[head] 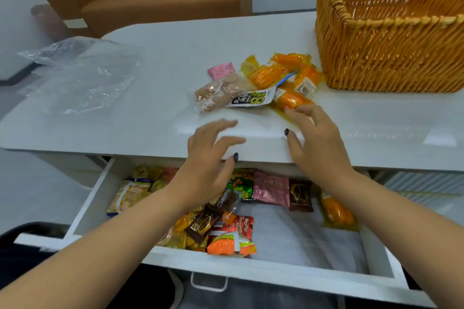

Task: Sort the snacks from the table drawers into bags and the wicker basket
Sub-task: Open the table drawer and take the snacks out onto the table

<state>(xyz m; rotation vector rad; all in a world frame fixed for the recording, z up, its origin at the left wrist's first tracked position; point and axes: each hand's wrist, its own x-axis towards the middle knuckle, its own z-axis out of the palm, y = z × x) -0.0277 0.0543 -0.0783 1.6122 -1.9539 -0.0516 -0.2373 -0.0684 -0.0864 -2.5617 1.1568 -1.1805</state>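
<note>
A small heap of snacks (pixel 261 83) sits on the white table (pixel 150 118), just beside the wicker basket (pixel 391 32), likely staged for sorting. The right hand (pixel 316 138) hovers with fingers spread, tips at an orange packet (pixel 288 100), holding nothing. The left hand (pixel 211 153) hangs open and empty over the table edge. Below, the open drawer (pixel 326 241) holds plenty more; clear bags (pixel 80 75) lie well apart, left.

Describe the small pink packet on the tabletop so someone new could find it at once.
Start at the wicker basket on the white table; a pile of snacks lies just left of it. The pink packet sits at the pile's far-left edge, a small flat square, the only pink item among orange wrappers.
</note>
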